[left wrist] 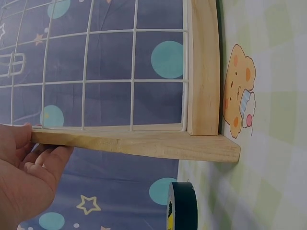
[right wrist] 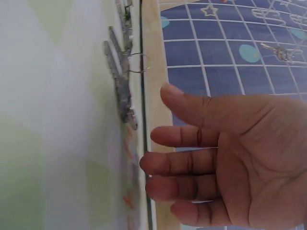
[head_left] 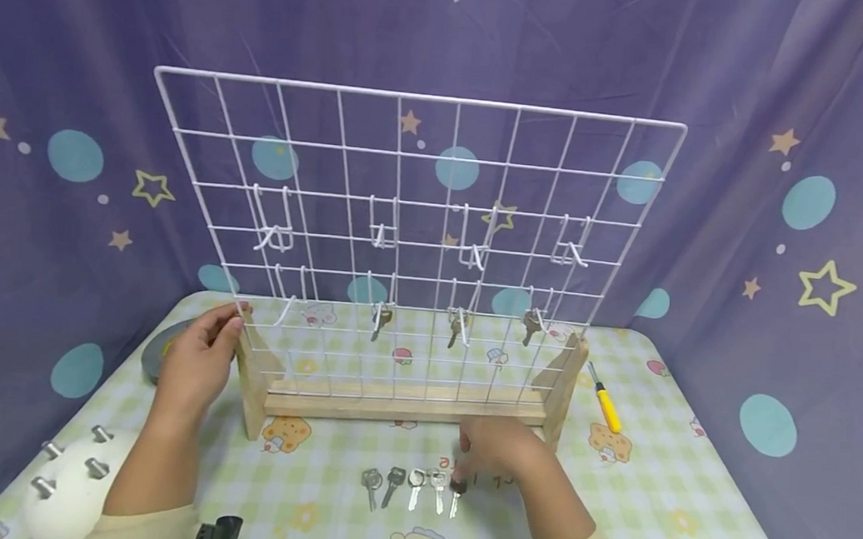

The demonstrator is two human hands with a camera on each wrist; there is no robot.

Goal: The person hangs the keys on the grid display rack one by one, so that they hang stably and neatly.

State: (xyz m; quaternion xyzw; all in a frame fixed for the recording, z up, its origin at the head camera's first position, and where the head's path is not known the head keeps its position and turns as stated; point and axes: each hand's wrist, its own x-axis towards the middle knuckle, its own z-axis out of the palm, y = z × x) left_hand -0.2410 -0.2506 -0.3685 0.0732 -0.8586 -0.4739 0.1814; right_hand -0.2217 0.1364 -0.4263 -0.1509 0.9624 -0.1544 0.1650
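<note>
A white wire grid (head_left: 428,98) stands upright in a wooden stand (head_left: 407,410). My left hand (head_left: 195,361) holds the top of the stand's left side piece (left wrist: 144,146), thumb on one face and fingers on the other. Several loose keys (head_left: 372,479) lie in a row on the cloth in front. Over the right end of that row hovers my right hand (head_left: 509,449); its fingers, loosely extended in the right wrist view, hold nothing. The nearest one is a dark-headed key (head_left: 457,487). White hooks (head_left: 276,238) sit in two rows, and three lower ones carry keys (head_left: 531,327).
A yellow-handled screwdriver (head_left: 608,409) lies right of the stand. Behind my left hand is a dark round roll (head_left: 156,356), seen edge-on in the left wrist view. At the near left stands a white rounded object (head_left: 62,507) with several metal pegs. A purple curtain (head_left: 702,263) hangs behind the table.
</note>
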